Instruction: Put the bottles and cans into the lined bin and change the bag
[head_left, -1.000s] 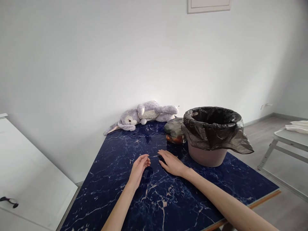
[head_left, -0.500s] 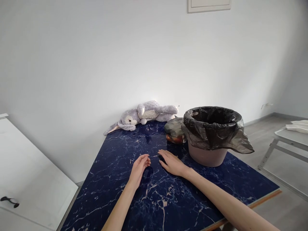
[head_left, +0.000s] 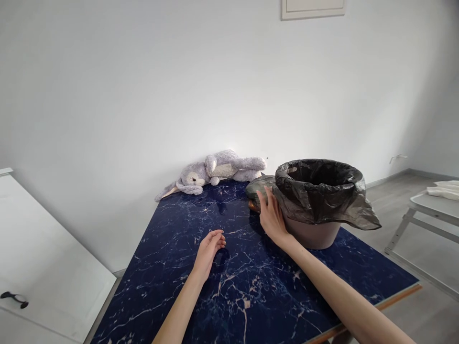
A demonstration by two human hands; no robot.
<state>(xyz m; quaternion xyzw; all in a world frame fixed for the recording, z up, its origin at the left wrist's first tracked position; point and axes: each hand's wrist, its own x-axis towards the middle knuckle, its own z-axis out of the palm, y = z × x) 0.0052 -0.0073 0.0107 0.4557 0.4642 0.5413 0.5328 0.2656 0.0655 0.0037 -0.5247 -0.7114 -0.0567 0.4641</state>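
On the dark blue marbled table [head_left: 179,248], my left hand [head_left: 208,253] rests on its side, fingers loosely bent, with nothing visible in it. My right hand [head_left: 271,217] is raised beside the bucket [head_left: 311,235], its fingers spread and open. Its fingertips are over a dark, translucent plastic bag [head_left: 260,184] with something orange-brown showing low down. Whether they touch that bag or the liner, I cannot tell. A black trash bag [head_left: 319,205] lines the bucket, folded over its rim and hanging loose at the right.
A grey plush bunny [head_left: 225,167] lies on its side along the wall at the table's far edge. At the left stands a white cabinet [head_left: 53,258] with a black handle. A grey folding table [head_left: 433,205] with white cloth is at the right.
My right hand has lifted from the tabletop and moved right and away from me, toward the dark bag and the bucket. My left hand has hardly moved.
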